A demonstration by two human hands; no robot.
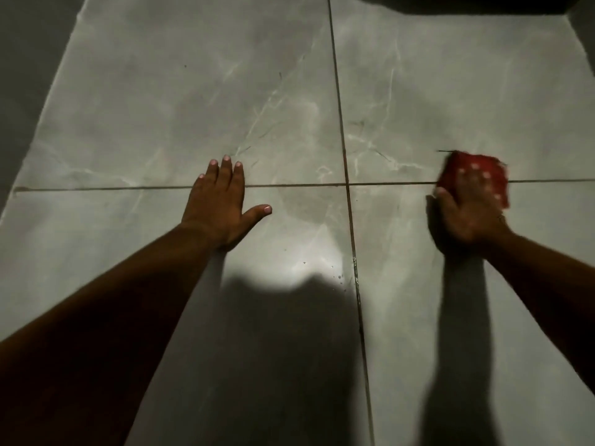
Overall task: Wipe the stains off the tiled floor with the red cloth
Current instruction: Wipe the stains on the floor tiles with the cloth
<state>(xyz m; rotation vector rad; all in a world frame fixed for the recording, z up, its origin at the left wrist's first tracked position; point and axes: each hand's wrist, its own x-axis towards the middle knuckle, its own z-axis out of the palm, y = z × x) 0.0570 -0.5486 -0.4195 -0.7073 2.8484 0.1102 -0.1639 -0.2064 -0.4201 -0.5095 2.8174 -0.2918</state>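
Note:
The red cloth (460, 164) lies bunched on the grey marbled tiled floor (193, 101), right on a grout line at the right of the view. My right hand (467, 210) presses flat on top of the cloth, fingers spread over it and blurred by motion. My left hand (222, 201) rests palm down on the floor at centre left, fingers apart, holding nothing. Small dark specks and droplets (338, 278) sit near the vertical grout line in front of me. Faint smears (357, 125) show on the far right tile.
Grout lines cross at the middle (347, 184). A dark object or wall base (467, 3) borders the floor at the top right. A darker strip (25, 75) runs along the left edge. My shadow covers the near floor.

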